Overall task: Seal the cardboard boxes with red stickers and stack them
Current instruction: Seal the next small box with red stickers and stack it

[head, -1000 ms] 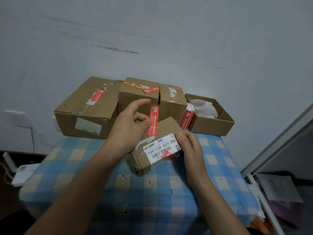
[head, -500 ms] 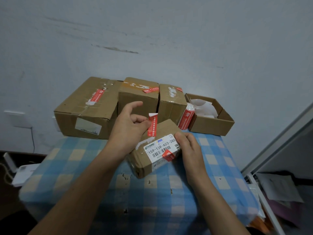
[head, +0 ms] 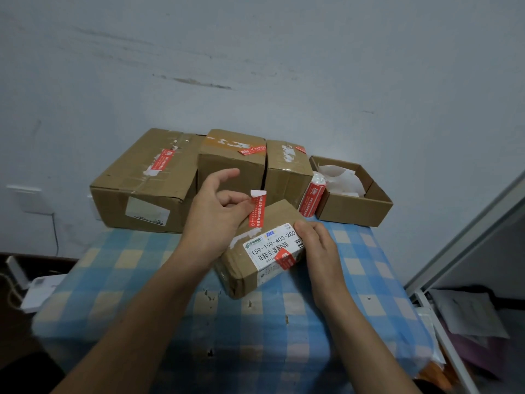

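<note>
A small cardboard box [head: 250,268] with a white barcode label lies tilted on the checked table. My left hand [head: 216,211] pinches a red sticker [head: 257,210] that stands upright over the box's far edge, its top end curled white. My right hand [head: 315,243] grips the box's right end. A second red sticker [head: 285,258] sits on the label's near edge. Behind stand three closed boxes: a large one [head: 142,183], a middle one [head: 230,163] and a narrower one [head: 287,169], each bearing a red sticker.
A roll of red stickers [head: 312,199] leans between the narrow box and an open box [head: 355,206] holding white paper. The blue-and-yellow checked tablecloth [head: 142,294] covers the table. A wall stands close behind; a white-framed cabinet [head: 454,265] is at right.
The sticker's free length above the box has shortened and its top has curled over. The small box has tipped and shifted slightly; my left hand lowered a little.
</note>
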